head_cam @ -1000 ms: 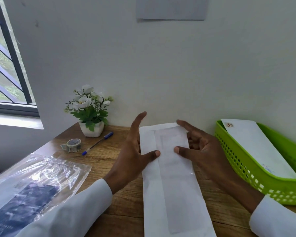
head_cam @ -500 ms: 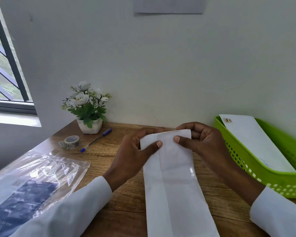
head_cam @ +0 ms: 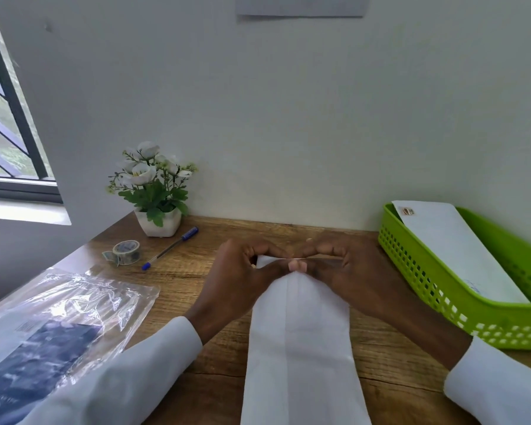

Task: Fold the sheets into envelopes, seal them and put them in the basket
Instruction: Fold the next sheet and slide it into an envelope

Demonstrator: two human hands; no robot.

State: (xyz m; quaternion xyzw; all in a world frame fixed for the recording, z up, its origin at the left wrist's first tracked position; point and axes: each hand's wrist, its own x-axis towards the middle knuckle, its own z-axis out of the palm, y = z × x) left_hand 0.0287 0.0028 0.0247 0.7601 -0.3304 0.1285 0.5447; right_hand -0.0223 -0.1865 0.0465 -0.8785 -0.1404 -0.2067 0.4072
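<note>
A long white sheet [head_cam: 301, 348], folded lengthwise with a seam down its middle, lies on the wooden desk [head_cam: 196, 289] in front of me. My left hand [head_cam: 242, 280] and my right hand [head_cam: 347, 274] both pinch its far end, thumbs meeting at the centre, fingers curled over the top edge. The far end is bent toward me and mostly hidden under my fingers. At the right stands a green basket [head_cam: 426, 280] with one white envelope [head_cam: 454, 250] leaning in it.
A roll of tape [head_cam: 124, 251] and a blue pen [head_cam: 170, 248] lie at the back left, next to a small pot of white flowers [head_cam: 154, 191]. A clear plastic packet [head_cam: 52, 326] with sheets covers the desk's left front. The wall is close behind.
My hands went from flat beside the sheet's far end to gripping it. They have drawn that end toward me, with the thumbs closing together at the centre.
</note>
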